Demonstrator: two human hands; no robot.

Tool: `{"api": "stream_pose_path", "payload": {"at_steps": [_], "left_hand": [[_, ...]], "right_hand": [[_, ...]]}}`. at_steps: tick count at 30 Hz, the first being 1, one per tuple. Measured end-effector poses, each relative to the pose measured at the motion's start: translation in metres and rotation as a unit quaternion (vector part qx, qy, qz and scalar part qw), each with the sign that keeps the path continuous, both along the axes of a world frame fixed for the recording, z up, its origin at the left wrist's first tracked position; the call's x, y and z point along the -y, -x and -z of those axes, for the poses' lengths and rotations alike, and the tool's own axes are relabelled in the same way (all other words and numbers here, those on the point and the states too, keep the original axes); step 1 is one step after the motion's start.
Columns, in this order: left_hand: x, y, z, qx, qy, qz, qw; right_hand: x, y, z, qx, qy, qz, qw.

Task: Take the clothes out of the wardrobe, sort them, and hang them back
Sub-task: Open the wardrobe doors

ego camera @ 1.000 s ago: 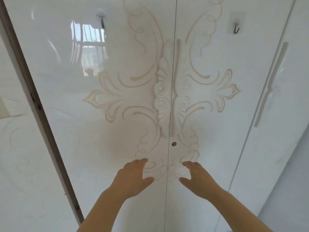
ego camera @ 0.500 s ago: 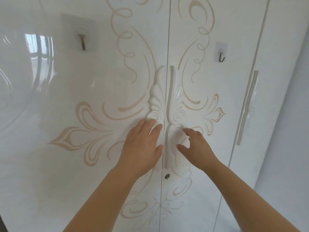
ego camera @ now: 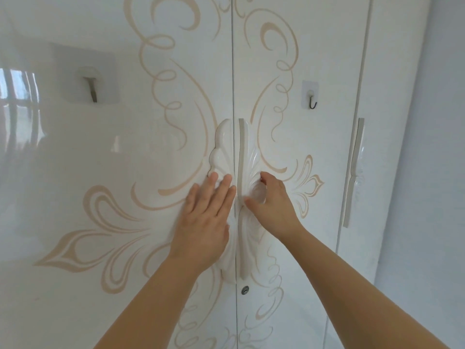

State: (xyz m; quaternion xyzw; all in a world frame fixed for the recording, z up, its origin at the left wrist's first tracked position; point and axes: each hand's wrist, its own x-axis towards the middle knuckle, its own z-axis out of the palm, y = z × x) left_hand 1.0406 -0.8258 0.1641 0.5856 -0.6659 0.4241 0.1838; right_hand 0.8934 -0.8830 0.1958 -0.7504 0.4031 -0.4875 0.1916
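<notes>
While the white wardrobe (ego camera: 156, 248) with its beige scrollwork stands closed, a person's two bare arms reach up from the bottom of the view to its centre seam; the clothes are not visible, and I judge they hang behind these doors, so the task is at its very start.

The left hand (ego camera: 203, 222) lies flat, fingers straight and close together, resting on the carved left handle (ego camera: 222, 147) and on the left door (ego camera: 113, 172) beside it; it holds nothing. The right hand (ego camera: 273, 205) curls round the carved right handle (ego camera: 249, 157), fingertips tucked over its outer edge and thumb against its inner edge by the seam.

A small keyhole (ego camera: 244, 289) sits below the handles on the right door (ego camera: 314, 248); no key shows in it, and whether it is locked cannot be told. A stick-on hook (ego camera: 312, 99) is fixed higher on that door.

To do this step well, the left hand likely needs to hook its fingers behind its handle as the right does, since pressing flat would hold that door closed; both hands should then pull outward evenly, with the person standing back enough for the doors to swing; if the right door resists, check the lock before pulling harder.
</notes>
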Motion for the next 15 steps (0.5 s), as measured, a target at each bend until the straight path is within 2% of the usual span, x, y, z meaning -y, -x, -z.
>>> {"api": "stream_pose_path", "payload": {"at_steps": [2,8,15], "left_hand": [[0.001,0.000,0.001,-0.001,0.003,0.004,1.000],[0.002,-0.001,0.001,-0.020,0.010,0.024,0.999],[-0.012,0.043,-0.006,-0.169,0.042,0.073,0.982]], "right_hand": [[-0.001,0.003,-0.004,0.032,-0.038,-0.023,0.999],[-0.010,0.016,-0.010,0.082,-0.065,-0.065,0.992],[-0.021,0.053,-0.006,0.103,-0.106,-0.089,0.985]]}}
